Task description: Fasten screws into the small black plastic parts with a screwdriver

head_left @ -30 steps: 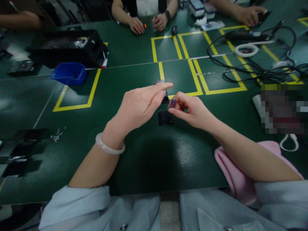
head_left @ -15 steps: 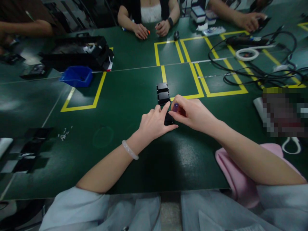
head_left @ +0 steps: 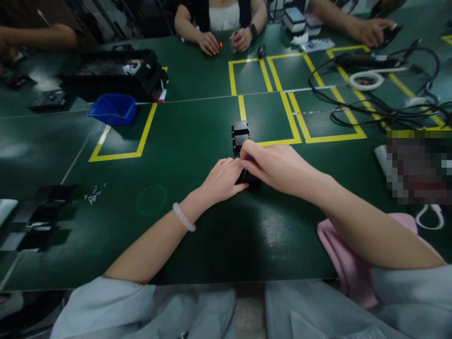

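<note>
My left hand [head_left: 223, 180] lies at the near end of the short line of black blocks. Its thumb and fingers close round a small black block [head_left: 253, 180], which both hands partly cover. My right hand [head_left: 278, 165] is pinched over the same block. From its fingertips a thin shaft points down, that of a small screwdriver [head_left: 244, 175]; its purple handle is almost fully hidden by the fingers. Whether the tip touches the block, I cannot tell. Just beyond my hands, two more black blocks [head_left: 241, 134] with small shiny studs along their sides stand in a line.
A blue bin [head_left: 115, 110] and a long black tray [head_left: 106, 77] stand at the left. Tiny white pieces [head_left: 92, 195] and dark flat parts [head_left: 45, 214] lie nearer. Black cables [head_left: 374, 115] and a pink cloth [head_left: 344, 249] are at the right. A co-worker's hands [head_left: 242, 40] rest opposite.
My right hand has moved slightly left, turning so the screwdriver points down at the near block. My left index finger has drawn back from pointing forward, and the fingers are now closer together.
</note>
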Demonstrator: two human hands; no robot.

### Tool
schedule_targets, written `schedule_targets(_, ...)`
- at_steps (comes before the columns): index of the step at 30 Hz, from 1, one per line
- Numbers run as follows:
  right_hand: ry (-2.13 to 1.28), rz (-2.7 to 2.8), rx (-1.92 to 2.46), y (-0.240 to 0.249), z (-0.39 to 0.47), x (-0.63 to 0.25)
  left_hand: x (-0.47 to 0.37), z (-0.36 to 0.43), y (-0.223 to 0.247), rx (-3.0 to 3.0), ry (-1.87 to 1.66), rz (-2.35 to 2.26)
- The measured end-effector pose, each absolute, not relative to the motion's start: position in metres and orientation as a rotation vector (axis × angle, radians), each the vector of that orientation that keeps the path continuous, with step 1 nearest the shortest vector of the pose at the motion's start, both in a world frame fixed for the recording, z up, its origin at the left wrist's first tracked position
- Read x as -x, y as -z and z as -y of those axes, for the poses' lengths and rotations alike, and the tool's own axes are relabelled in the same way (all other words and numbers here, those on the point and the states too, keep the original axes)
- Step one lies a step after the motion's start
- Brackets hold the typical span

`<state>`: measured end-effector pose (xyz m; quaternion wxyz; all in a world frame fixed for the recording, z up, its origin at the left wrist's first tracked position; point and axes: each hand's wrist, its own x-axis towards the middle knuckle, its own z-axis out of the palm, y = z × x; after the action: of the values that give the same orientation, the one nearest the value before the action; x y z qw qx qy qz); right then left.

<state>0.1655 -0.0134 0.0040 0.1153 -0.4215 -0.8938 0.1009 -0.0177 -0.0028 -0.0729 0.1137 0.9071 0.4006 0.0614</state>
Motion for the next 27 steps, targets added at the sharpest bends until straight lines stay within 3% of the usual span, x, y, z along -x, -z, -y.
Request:
schedule_targets(9,-0.088,2.652,1.248,-0.005,0.01,-0.149,0.043,0.016,0.078,-2.457,-0.418,-1.273)
schedule_targets(27,-0.023,2.677,1.23,-0.002,0.012,-0.152,0.042,0.022,0.101,-2.336,-0.609,-1.168)
